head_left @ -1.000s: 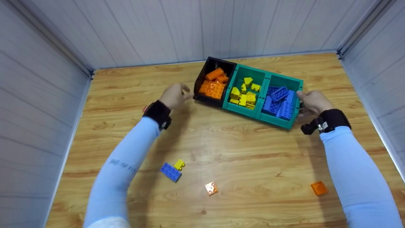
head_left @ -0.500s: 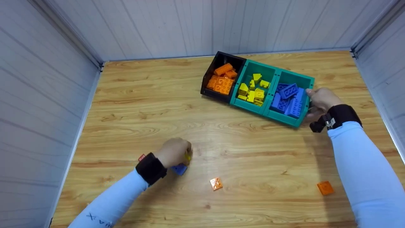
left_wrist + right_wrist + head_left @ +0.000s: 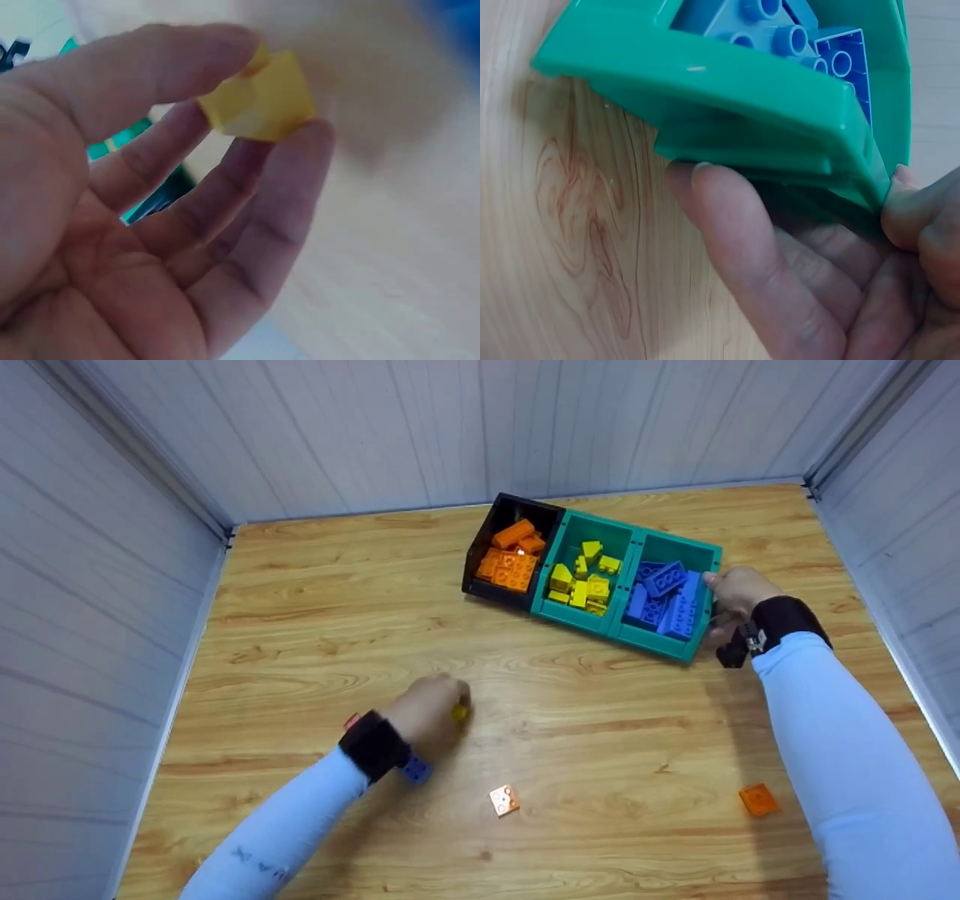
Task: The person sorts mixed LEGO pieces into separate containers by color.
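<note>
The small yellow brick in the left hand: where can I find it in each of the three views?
Head: yellow brick shows at the left hand's fingertips, left of centre.
Left wrist: yellow brick, top centre, pinched between thumb and fingers.
Right wrist: not in it.
Shared landmark: the teal bin; a teal sliver also shows in the left wrist view.

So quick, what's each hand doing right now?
Left hand: pinching a yellow brick.
Right hand: gripping the teal bin holding blue bricks.
</note>
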A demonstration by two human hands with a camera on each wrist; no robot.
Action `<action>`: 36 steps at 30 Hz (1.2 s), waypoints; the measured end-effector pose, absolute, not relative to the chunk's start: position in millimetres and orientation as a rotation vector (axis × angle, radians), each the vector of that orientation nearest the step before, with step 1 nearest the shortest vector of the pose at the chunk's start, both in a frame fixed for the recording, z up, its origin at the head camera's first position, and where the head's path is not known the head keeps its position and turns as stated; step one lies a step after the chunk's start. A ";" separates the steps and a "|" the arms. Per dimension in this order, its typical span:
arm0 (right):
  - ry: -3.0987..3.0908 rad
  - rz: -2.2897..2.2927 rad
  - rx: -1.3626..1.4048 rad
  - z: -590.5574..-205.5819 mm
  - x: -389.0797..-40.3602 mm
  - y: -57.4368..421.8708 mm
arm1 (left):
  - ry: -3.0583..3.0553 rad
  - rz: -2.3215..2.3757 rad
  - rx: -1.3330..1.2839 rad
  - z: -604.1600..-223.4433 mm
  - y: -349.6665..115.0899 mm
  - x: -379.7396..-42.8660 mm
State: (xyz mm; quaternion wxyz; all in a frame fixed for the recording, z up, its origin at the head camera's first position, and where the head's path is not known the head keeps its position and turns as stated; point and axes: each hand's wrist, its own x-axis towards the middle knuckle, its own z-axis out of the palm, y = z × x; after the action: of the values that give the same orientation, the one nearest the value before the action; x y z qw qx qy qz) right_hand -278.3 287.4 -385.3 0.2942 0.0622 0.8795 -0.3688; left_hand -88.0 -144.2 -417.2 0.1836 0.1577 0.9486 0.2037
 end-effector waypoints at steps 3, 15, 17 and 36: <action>2.364 -0.937 0.154 -383.6 -279.5 287.8 | 2.703 0.656 0.455 -404.0 -122.3 -121.8; 2.372 -0.901 0.200 -386.1 -282.6 281.8 | 2.860 0.790 0.484 -378.7 -8.3 -259.1; 2.402 -0.882 0.196 -386.5 -282.3 281.7 | 2.868 0.782 0.453 -381.9 3.5 -270.1; 2.428 -0.853 0.157 -384.0 -295.5 272.5 | 2.840 0.938 0.708 -389.8 -50.6 -243.0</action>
State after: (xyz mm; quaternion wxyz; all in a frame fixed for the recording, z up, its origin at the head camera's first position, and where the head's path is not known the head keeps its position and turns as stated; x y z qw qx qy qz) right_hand -295.5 272.5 -384.0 0.2781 0.0586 0.9045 -0.3179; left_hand -243.0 -50.6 -389.8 0.0341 0.2301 0.9235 0.3051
